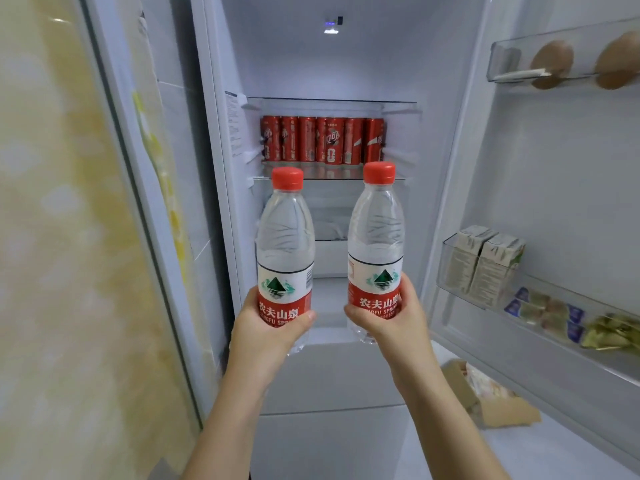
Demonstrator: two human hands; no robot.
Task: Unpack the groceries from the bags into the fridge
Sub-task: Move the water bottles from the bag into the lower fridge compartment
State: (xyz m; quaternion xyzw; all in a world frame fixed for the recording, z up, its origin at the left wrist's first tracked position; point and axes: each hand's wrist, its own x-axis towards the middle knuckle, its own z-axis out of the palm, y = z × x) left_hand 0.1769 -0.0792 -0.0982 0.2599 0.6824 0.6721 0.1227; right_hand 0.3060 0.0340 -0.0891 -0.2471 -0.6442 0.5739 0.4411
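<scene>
At the open front of the tall white fridge (pixel 346 64), the person holds up two clear plastic water bottles with red screw caps and red-and-white labels, one in each hand. The left hand (pixel 266 329) is wrapped around the lower label of the left bottle (pixel 285 244), with the thumb across the front. The right hand (pixel 398 320) grips the right bottle (pixel 375 237) at the same height, fingers curled around it from the right side. Both bottles stand upright, their long axis vertical, caps upward, side by side but apart, not touching each other. They are not yet inside the fridge, but in front of its middle part.

The relation that matters is this: the free space lies straight behind the bottles, beyond the hands. Above the caps, a row of red drink cans (pixel 322 140) fills the back of the glass shelf (pixel 329 176), and the front strip of that shelf looks free. Below it is a lower compartment, seen through the bottles, but its content is blurred and I cannot tell what is there. Neither hand is clearly nearer; I judge that both can push forward together. An upright bottle needs enough height under the shelf above, and this I cannot judge surely.
</scene>
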